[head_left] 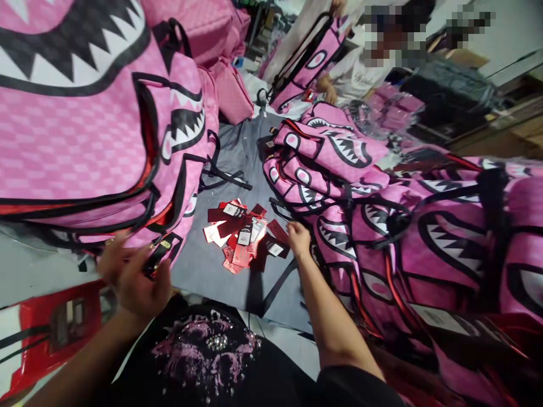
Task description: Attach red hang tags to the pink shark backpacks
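Note:
A large pink checkered backpack (76,135) with a black-and-white shark mouth leans at the left, its red-lined pocket gaping. My left hand (138,277) is at the backpack's lower edge by black trim and gold-coloured zip parts; its fingers are bent but apart, slightly blurred. On the grey tabletop lies a loose heap of red and dark hang tags (241,240), some with white labels. My right hand (299,239) is closed at the right edge of this heap, fingertips pressed together beside a dark red tag and a black strap. Whatever is between them is hidden.
Many pink shark-mouth backpacks (339,147) are piled along the right side. More pink bags (190,28) stand at the back left. Across the table, a co-worker (356,73) handles another pink bag (314,62). A red plastic stool-like object (59,322) is at lower left.

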Action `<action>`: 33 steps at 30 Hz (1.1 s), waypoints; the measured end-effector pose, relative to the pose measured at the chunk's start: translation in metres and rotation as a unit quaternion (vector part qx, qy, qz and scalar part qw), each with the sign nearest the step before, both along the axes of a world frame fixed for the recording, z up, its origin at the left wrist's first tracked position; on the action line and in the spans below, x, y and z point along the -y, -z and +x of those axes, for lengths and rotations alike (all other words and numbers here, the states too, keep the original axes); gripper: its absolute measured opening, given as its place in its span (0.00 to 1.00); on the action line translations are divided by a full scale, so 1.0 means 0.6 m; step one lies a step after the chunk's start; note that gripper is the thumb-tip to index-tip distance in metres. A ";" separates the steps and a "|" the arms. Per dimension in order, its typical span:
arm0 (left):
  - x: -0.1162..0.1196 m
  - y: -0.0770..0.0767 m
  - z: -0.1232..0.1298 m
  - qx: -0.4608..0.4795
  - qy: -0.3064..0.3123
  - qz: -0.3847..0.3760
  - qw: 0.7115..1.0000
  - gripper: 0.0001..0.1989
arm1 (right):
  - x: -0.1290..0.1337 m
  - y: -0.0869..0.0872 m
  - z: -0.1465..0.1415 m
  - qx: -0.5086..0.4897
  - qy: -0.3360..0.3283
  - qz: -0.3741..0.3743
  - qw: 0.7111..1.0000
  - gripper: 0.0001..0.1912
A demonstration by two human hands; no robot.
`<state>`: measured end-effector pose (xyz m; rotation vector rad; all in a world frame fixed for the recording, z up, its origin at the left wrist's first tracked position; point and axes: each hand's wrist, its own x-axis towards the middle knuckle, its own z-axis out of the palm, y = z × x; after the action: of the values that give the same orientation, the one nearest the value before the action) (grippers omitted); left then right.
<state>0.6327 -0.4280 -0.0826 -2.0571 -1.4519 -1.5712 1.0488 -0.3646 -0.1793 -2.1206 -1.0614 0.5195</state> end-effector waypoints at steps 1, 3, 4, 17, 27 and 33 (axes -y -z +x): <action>-0.005 0.013 0.038 -0.010 0.059 -0.048 0.997 0.29 | 0.030 0.037 0.027 -0.005 0.020 -0.019 1.000 0.14; -0.033 0.051 0.126 -0.039 0.177 -0.171 0.968 0.18 | 0.068 0.096 0.063 -0.024 0.037 -0.037 0.998 0.13; -0.056 0.074 0.173 -0.051 0.210 -0.231 0.949 0.14 | 0.073 0.119 0.074 -0.036 0.036 -0.040 0.998 0.13; -0.328 0.290 0.506 -0.383 0.204 -0.479 0.763 0.10 | -0.042 0.257 0.046 -0.187 -0.078 0.008 0.979 0.16; -0.265 0.292 0.419 -0.383 0.130 -0.519 0.753 0.15 | -0.092 0.261 -0.034 -0.290 -0.100 -0.008 0.952 0.16; -0.276 0.291 0.390 -0.372 0.125 -0.527 0.754 0.16 | -0.126 0.262 -0.055 -0.363 -0.129 -0.004 0.923 0.12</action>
<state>0.8666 -0.2623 -0.2574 -2.9396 -1.8804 0.3748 1.0159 -0.2893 -0.3366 -1.5653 -0.8822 1.3120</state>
